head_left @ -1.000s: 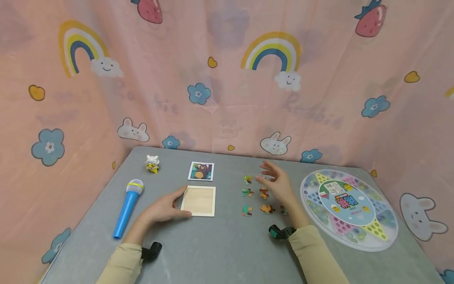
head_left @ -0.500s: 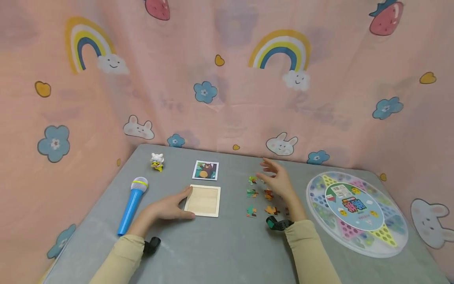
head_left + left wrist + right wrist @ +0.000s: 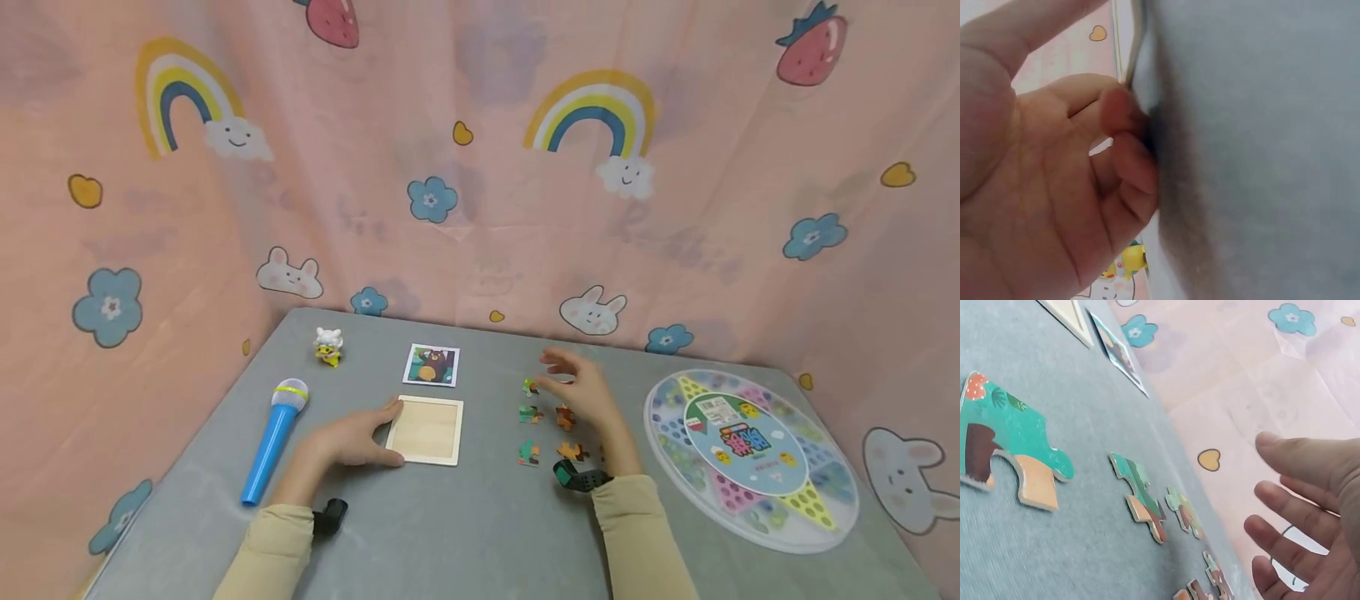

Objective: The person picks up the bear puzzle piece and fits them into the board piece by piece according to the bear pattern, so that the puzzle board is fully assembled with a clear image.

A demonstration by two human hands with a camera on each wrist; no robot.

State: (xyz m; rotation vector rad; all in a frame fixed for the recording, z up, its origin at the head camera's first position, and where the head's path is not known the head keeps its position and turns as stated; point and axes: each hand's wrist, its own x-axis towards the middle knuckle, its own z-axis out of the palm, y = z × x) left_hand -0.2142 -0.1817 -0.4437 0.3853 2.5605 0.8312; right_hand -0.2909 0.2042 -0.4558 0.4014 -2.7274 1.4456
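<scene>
Fingers of a person's right hand hang half-curled and well parted from the thumb, holding nothing, over a grid of bear-picture jigsaw pieces on a gray counter. Over the past second, the change is slight: the thumb edges toward the far-left piece, while the pieces themselves keep their places. For the work in hand, that appears to mean little gain so far, with no piece grasped and none lying in the square wooden puzzle tray. The left hand stays at the tray's left side, thumb and index finger gripping it near its 2 left corners, other fingers curled beneath the palm.

The count: 5 jigsaw pieces show plainly to the right of the tray, and 2 more show in part behind the right hand and wrist; whether others are hidden there cannot be told. There is 1 tray, and just beyond it, apart from it, 1 bear picture card. To the left lie 1 blue toy microphone and, farther back, 1 white-and-yellow figurine. At far right rests 1 round Chinese checkers board. Behind hangs 1 pink cloth backdrop printed with 2 rainbows.
</scene>
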